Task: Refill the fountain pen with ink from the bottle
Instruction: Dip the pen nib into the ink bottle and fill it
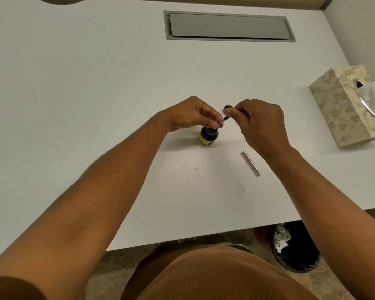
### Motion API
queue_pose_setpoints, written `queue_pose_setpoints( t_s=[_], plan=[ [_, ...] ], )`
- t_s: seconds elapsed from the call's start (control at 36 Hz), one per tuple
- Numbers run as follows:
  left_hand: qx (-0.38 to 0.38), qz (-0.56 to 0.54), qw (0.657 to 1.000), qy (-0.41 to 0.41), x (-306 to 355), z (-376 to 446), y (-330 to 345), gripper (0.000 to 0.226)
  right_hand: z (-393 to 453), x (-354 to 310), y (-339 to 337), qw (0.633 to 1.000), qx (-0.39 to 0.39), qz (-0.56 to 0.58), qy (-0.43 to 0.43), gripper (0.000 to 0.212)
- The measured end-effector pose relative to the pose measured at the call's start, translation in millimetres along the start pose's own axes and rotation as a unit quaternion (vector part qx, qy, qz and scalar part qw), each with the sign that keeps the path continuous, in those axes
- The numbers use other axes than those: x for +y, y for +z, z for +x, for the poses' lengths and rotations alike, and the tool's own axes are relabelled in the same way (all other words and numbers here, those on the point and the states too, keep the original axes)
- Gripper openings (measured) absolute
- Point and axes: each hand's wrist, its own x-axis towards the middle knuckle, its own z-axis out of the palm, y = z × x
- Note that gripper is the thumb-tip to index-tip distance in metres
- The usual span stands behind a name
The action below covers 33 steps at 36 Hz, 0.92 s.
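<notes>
Hands meet above the middle of the white desk (pixel 95 83), over the ink bottle. Left hand (pixel 191 113) hangs with fingers curled, thumb and fingertips pinching the near end of a thin, dark pen section (pixel 223 120) directly above the bottle mouth. Right hand (pixel 260 122) pinches the far, upper end of the same part between thumb and forefinger. Whether the nib is below the ink level cannot be told; the fingers hide it.

Ink bottle (pixel 208 136) stands upright on the desk, just under the left fingertips: small, dark glass, yellow label on its left side, cap off. Contents look dark; the fill level is not visible. A small dark round piece, probably the bottle cap (pixel 227 107), lies just beyond the right fingertips.

Handling judgement: the pen section is light, stiff and slim, likely slick if wet with ink. Hold it by the grip area, clear of the nib. The bottle is light, breakable and easily tipped; steady it by its body.

Silver pen barrel (pixel 251 163) lies loose to the near right, apart from both hands.

Tissue box (pixel 342 113) sits at the far right edge, one tissue protruding. A waste bin (pixel 299 256) with crumpled paper stands below the desk.
</notes>
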Motion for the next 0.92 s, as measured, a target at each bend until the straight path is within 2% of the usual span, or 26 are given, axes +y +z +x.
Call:
queue_pose_setpoints(
  t_s=[0.14,0.36,0.92],
  plan=[
    [0.002,-0.005,1.0,-0.003,-0.7,0.5,0.5,0.018,-1.5,2.7,-6.6,0.998,-0.032,0.049,0.006,0.025],
    [0.003,0.002,1.0,-0.001,0.6,0.9,1.6,0.019,-1.5,4.5,-7.7,0.998,-0.054,0.035,-0.003,0.011],
    [0.007,-0.002,1.0,-0.002,0.8,0.2,2.9,0.019,-5.4,1.4,-1.8,1.0,-0.012,-0.015,-0.003,0.029]
  ],
)
